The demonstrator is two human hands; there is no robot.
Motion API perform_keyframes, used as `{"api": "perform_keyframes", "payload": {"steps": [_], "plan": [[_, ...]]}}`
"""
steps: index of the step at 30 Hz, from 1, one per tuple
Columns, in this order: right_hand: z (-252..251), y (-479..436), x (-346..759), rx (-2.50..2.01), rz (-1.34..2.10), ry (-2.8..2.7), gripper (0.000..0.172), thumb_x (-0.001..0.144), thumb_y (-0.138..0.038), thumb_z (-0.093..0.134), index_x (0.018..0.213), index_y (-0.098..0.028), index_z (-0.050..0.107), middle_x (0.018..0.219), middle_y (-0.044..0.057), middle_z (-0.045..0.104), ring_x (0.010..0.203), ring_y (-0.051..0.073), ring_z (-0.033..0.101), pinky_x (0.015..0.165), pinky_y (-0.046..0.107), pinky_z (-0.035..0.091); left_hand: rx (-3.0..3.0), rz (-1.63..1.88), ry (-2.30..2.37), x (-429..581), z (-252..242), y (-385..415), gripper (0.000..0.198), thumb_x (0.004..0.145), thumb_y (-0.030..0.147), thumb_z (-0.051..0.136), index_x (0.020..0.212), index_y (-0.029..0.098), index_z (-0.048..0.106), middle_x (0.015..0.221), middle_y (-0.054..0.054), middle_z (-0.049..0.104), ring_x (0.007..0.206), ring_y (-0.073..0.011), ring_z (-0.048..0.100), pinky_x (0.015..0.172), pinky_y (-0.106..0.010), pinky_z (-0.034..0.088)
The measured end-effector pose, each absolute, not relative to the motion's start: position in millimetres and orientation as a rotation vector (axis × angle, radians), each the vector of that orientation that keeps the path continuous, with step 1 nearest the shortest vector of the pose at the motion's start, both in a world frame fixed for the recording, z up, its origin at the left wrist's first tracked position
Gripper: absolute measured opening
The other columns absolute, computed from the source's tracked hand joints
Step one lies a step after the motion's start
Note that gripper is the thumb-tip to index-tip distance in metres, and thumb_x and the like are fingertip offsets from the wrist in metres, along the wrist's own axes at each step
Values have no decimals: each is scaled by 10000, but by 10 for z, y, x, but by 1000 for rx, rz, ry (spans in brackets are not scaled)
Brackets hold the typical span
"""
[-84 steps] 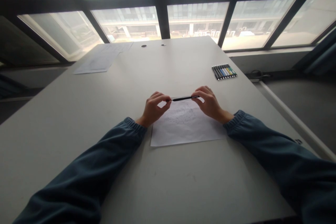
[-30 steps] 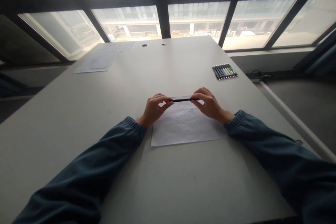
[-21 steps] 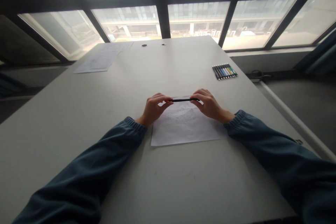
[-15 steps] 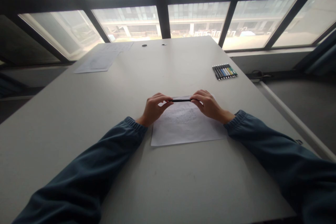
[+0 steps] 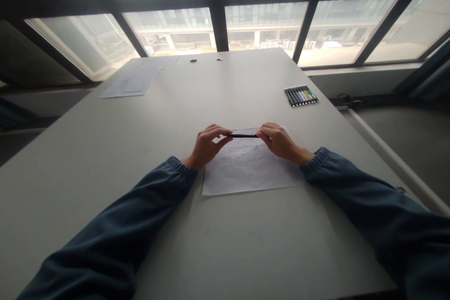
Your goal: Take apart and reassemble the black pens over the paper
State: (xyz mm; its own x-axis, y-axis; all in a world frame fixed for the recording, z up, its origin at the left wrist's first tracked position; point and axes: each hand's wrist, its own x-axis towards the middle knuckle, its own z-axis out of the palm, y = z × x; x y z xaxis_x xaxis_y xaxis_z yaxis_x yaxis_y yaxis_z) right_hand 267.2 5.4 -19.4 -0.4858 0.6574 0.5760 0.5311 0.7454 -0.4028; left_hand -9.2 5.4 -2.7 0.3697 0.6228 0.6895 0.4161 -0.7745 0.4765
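Note:
A slim black pen [image 5: 244, 136] is held level between my two hands, above a sheet of white paper [image 5: 253, 178]. My left hand [image 5: 210, 144] pinches its left end between thumb and fingers. At the other end, my right hand [image 5: 277, 140] grips the pen in the same way, thumb underneath. Faint grey drawing marks show on the paper below the pen. The sheet lies flat on the white table, its far part partly covered by the hands.
A row of several pens or markers [image 5: 301, 95], dark with some coloured barrels, lies at the table's right side. More paper sheets [image 5: 131, 82] rest at the far left. Two small round fittings [image 5: 193, 61] sit near the far edge, before large windows.
My right hand has shifted slightly right and down along the pen, so a little more of the barrel shows. My left hand has stayed nearly still.

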Motion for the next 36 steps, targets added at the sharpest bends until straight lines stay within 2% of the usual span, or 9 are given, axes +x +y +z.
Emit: {"api": "perform_keyframes", "payload": {"steps": [4,7,9,12,15,18,27,36], "plan": [[-189,53,2666,-881,221,-2188,375,1063,-371,420,769,-207,585,790,62,626,776,207,543,765,344,416,2393,1328,909,-91,-34,65,223,877,329,756,1056,200,728,935,-63,744,785,-143,659,687,-263,542],[-182,51,2663,-882,217,-2167,382,1062,-377,418,762,-208,583,780,62,621,764,208,537,744,345,415,2343,1309,901,-96,-62,90,433,843,393,786,1211,204,661,1051,-83,736,821,-144,664,697,-261,543],[-179,50,2661,-888,216,-2154,390,1063,-379,414,754,-208,582,776,63,616,761,208,536,737,345,417,2293,1313,951,-103,-85,104,514,830,447,787,1250,198,623,1045,-77,725,826,-147,661,689,-256,536],[-176,48,2659,-892,222,-2147,398,1063,-384,411,752,-209,586,773,63,613,761,209,539,731,347,421,2265,1295,1075,-117,-100,107,354,945,510,622,1061,177,665,900,-48,702,780,-144,640,674,-254,504],[-170,44,2660,-888,227,-2150,403,1064,-394,408,754,-211,588,772,62,614,759,207,538,731,347,423,2303,1229,1164,-128,-86,88,509,1042,515,392,753,174,635,688,-24,623,671,-140,584,655,-267,459],[-168,42,2663,-878,213,-2165,403,1065,-400,408,758,-211,589,775,61,616,762,203,535,742,346,426,2325,1160,1186,-128,-60,65,576,1043,521,379,625,179,577,584,-4,558,587,-132,531,620,-271,415],[-189,43,2674,-852,204,-2200,376,1065,-380,417,792,-204,605,805,68,634,791,205,550,769,349,433,2360,1156,1154,-115,-53,59,502,1010,482,506,629,174,613,610,-5,598,583,-121,530,603,-255,406],[-186,50,2682,-864,209,-2187,390,1067,-384,406,781,-206,602,794,68,627,785,207,547,757,350,433,2354,1271,1070,-93,-44,66,288,940,445,654,822,188,711,767,-45,708,698,-144,626,627,-258,504]]}}
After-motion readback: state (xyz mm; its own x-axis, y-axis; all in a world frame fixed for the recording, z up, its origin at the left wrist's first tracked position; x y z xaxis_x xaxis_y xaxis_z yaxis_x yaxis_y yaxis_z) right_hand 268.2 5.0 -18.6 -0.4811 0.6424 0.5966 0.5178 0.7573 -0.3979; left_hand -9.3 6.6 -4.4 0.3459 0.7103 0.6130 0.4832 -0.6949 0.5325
